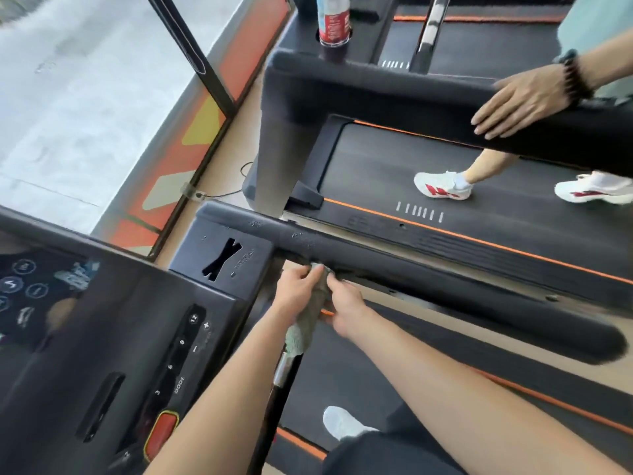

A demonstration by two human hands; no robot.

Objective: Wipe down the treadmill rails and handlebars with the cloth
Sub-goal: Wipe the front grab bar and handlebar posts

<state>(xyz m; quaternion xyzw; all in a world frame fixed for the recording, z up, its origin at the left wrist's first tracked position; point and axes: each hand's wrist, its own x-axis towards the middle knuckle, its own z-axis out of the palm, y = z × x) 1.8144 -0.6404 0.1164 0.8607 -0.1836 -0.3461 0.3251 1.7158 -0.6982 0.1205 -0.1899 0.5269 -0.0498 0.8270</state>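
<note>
Fingers (310,273) of left hand (296,289) and right hand (346,306) grip cloth (303,332), hiding handlebar (282,371) top.

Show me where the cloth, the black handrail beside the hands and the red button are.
cloth (303,332): head view, its lower hanging end.
black handrail (445,279): head view, the middle of its padded length.
red button (164,428): head view, its red face.
</note>
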